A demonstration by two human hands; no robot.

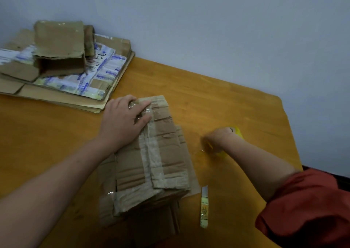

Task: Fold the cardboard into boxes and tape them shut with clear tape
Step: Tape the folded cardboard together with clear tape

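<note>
Your left hand (125, 122) lies flat on the far end of the worn brown cardboard box (151, 164), its fingers (144, 105) straight and close together, pressing down on shiny clear tape (147, 111). Out to the right of those fingertips, your right hand (217, 138) is a blur on the yellow tape roll (235, 130), so I cannot tell its grip. A small white-and-yellow strip (204, 207) lies nearer you.
</note>
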